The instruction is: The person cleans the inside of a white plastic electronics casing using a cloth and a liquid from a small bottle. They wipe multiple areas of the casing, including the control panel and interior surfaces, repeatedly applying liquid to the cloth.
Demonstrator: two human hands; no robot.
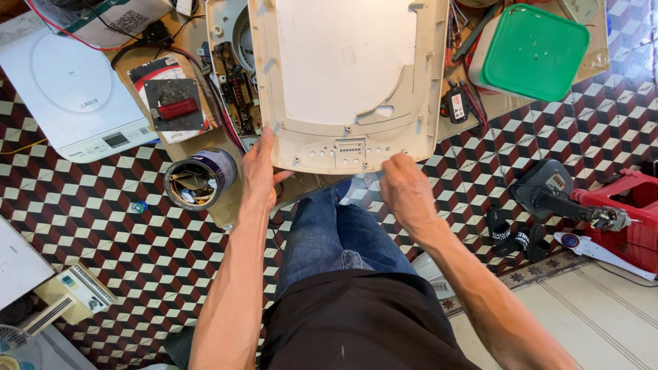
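The left hand (pixel 258 171) grips the cream plastic cover panel (pixel 346 82) at its near-left corner; the right hand (pixel 404 186) touches its near edge, grip unclear. An open tin (pixel 199 179) and circuit board (pixel 237 89) crowd the left; the panel's top is cut off.

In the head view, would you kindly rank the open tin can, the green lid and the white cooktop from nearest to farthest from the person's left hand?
From the left hand:
1. Open tin can, just beside it on the floor.
2. White cooktop, upper left.
3. Green lid, far upper right.

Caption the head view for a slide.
Both hands, left hand and right hand, grip the near edge of a cream plastic panel above a patterned floor.
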